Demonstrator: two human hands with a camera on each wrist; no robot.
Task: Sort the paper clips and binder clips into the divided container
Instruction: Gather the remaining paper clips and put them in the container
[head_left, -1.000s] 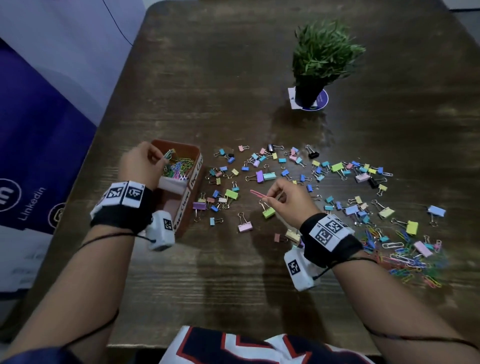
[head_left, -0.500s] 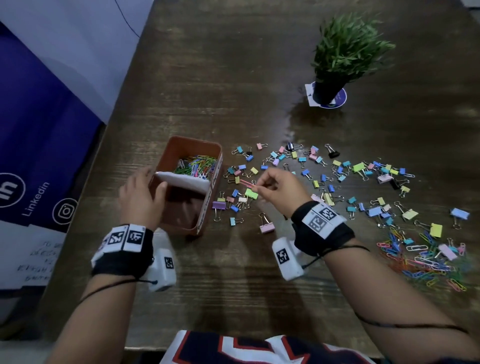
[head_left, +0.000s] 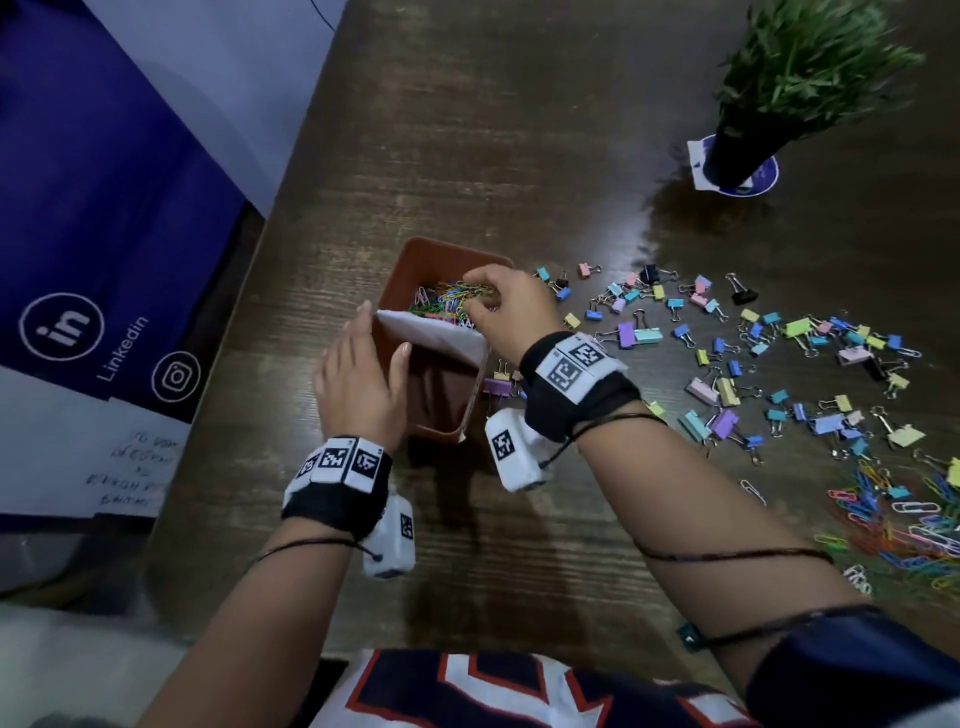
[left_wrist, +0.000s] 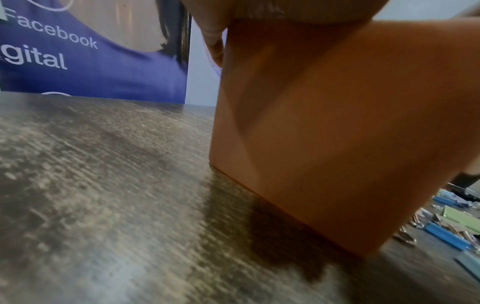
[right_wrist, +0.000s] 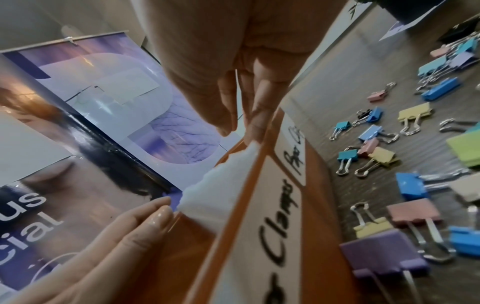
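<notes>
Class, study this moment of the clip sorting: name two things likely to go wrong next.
1. The white paper divider in the orange container looks flimsy; the right hand, above the paper-clip compartment, might bend it.
2. Only the left hand steadies the container; a knock might tip it onto the dark wooden table.

A dark wooden desk (head_left: 519, 130) carried a small potted plant (head_left: 795, 78) near its far right corner, green and spiky in a black pot. The pot stood on a round blue-and-white paper coaster (head_left: 758, 179). Beyond the desk's left edge leaned a blue banner (head_left: 104, 208) printed with white social media icons and the word "Linkedin". Below the banner lay a white sheet with handwriting (head_left: 135, 467), too blurred to read. At the near edge showed a navy, white and red jersey (head_left: 493, 691).
</notes>
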